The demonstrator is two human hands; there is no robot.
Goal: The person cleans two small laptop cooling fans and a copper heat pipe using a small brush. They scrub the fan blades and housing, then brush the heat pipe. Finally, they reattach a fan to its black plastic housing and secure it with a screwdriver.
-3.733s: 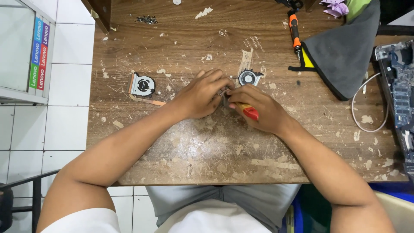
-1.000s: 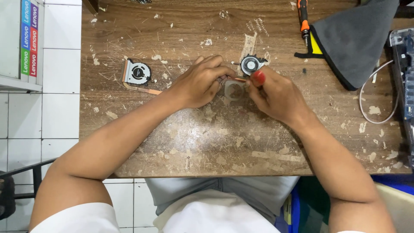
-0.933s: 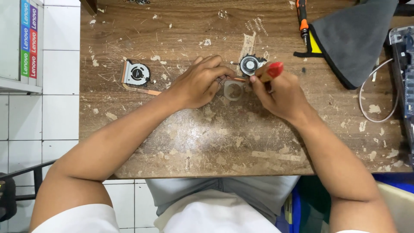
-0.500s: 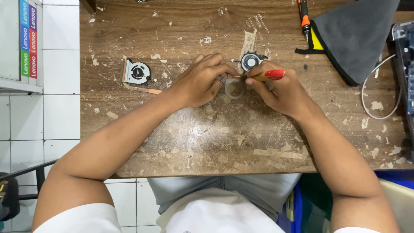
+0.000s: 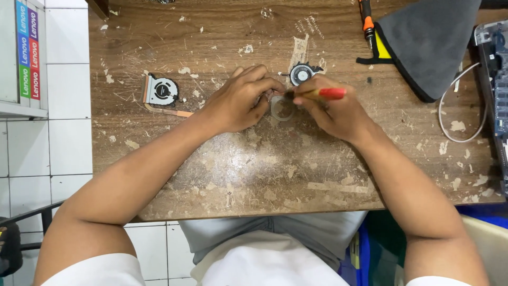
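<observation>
Worn wood bench nearest us, scarred and flaky. Our left hand pinches a small clear ring to steady it on the bench; our right hand grips a red-handled tool pen-style, tip at the ring's edge. Just beyond sits a round fan; another fan lies left. Grey cloth far right.
</observation>
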